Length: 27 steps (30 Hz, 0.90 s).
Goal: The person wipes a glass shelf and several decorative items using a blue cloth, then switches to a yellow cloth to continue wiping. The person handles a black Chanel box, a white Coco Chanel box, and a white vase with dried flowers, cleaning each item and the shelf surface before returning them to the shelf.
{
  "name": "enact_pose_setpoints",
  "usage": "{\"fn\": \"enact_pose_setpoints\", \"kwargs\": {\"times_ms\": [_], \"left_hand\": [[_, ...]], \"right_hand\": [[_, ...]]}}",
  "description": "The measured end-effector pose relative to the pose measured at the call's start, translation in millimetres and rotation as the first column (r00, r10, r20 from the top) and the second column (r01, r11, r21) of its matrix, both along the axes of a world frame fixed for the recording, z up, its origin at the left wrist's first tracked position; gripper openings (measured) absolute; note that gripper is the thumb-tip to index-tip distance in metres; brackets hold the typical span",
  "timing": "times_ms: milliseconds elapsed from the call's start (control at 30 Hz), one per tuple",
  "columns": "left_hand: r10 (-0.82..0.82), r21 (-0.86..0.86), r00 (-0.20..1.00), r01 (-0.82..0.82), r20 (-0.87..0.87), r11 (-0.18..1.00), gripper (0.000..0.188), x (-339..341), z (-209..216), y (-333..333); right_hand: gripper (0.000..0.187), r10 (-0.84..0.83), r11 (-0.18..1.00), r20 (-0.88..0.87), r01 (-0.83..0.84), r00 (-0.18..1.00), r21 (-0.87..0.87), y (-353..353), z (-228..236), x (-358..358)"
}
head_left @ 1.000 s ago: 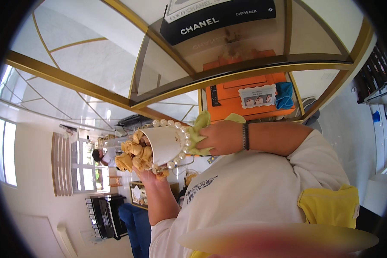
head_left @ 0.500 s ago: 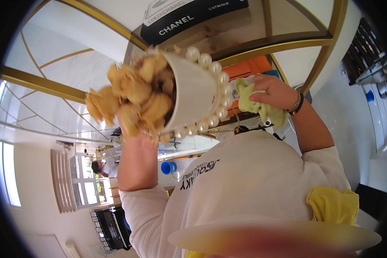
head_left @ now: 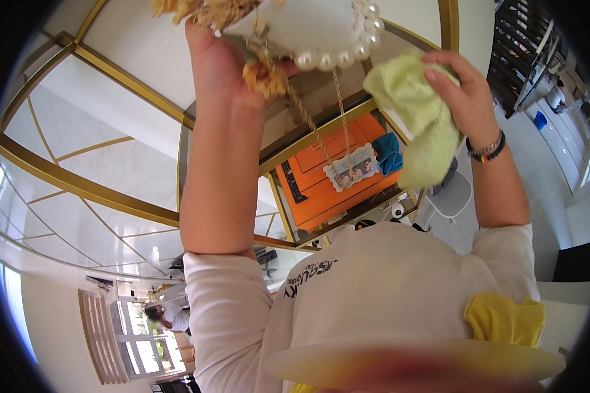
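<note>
My left hand (head_left: pixel 221 69) is raised at the top, closed around a white vase (head_left: pixel 301 29) of tan dried flowers (head_left: pixel 219 12). A string of large pearls (head_left: pixel 331 60) circles the vase, whose upper part runs out of view. Below it, a small scalloped photo plaque (head_left: pixel 352 170) dangles on twine in front of orange boxes. To the right of the vase, my right hand (head_left: pixel 469 92) grips a pale green cloth (head_left: pixel 419 111) between thumb and fingers, and the cloth hangs down loosely.
A gold-framed shelf unit (head_left: pixel 141 213) spans the left and middle. On a lower shelf lie orange boxes (head_left: pixel 318 196) and a teal pouch (head_left: pixel 388 154). A grey chair (head_left: pixel 453 196) stands beyond. Another person (head_left: pixel 176 318) is in the background at left; a yellow cloth (head_left: pixel 505 319) hangs by me.
My left hand has lifted the vase up and away, uncovering the hanging plaque and the orange boxes. My right hand has risen with the green cloth, which now hangs more spread out.
</note>
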<state>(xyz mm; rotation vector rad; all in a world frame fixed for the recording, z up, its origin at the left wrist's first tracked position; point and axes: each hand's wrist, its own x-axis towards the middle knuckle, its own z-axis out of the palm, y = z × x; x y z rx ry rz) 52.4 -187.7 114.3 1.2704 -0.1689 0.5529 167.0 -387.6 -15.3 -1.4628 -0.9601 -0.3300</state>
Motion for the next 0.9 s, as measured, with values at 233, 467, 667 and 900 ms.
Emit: {"fn": "enact_pose_setpoints", "kwargs": {"times_ms": [233, 467, 667, 900], "left_hand": [[-0.068, -0.171, 0.994, 0.053, -0.08, 0.984, 0.069, 58, 50, 14], [0.014, 0.035, 0.999, -0.012, -0.047, 0.999, 0.068, 117, 75, 39], [0.135, -0.072, 0.987, -0.142, -0.09, 0.987, 0.065, 171, 95, 52], [0.225, -0.022, 0.967, -0.229, -0.116, 0.973, 0.059, 216, 91, 60]], "right_hand": [[0.027, -0.461, 0.853, 0.456, 0.521, 0.761, -0.009, 50, 58, 56], [0.027, -0.408, 0.82, 0.335, 0.502, 0.849, -0.276, 69, 42, 93], [0.025, -0.28, 0.851, 0.44, 0.433, 0.853, -0.297, 73, 27, 105], [0.031, -0.16, 0.778, 0.516, 0.429, 0.842, -0.459, 101, 24, 126]]}}
